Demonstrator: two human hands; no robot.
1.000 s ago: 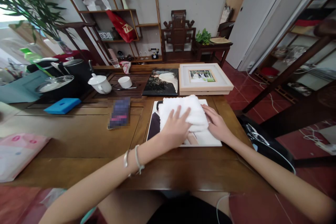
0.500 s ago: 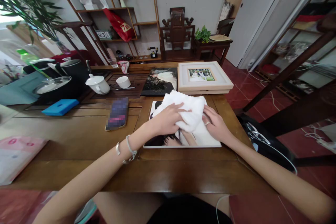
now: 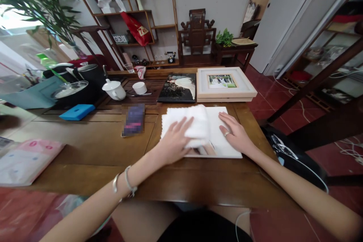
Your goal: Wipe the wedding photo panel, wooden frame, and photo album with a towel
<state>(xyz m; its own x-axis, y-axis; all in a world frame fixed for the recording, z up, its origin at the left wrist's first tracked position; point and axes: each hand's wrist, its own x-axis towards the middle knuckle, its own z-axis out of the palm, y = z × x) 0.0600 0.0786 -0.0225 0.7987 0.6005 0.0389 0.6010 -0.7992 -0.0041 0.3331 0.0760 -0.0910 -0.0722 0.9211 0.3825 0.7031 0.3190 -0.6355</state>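
Observation:
A large photo print [image 3: 224, 143] lies flat near the front of the wooden table [image 3: 85, 151]. A white towel [image 3: 195, 123] is spread over its left part. My left hand [image 3: 172, 141] presses flat on the towel with fingers stretched out. My right hand [image 3: 236, 134], wearing a ring, rests flat on the print's right side, fingers apart, holding the print down.
Behind the print lie a dark photo print [image 3: 178, 87] and a white framed picture [image 3: 225, 83]. A blurred booklet [image 3: 133, 120], a blue box [image 3: 76, 112], a white teapot [image 3: 114, 90], a cup [image 3: 140, 87] and a black pot [image 3: 68, 92] sit to the left. A pink packet [image 3: 27, 159] lies at front left.
My left hand slid the towel from the middle of the print to its left side and flattened it. The right hand stayed on the print.

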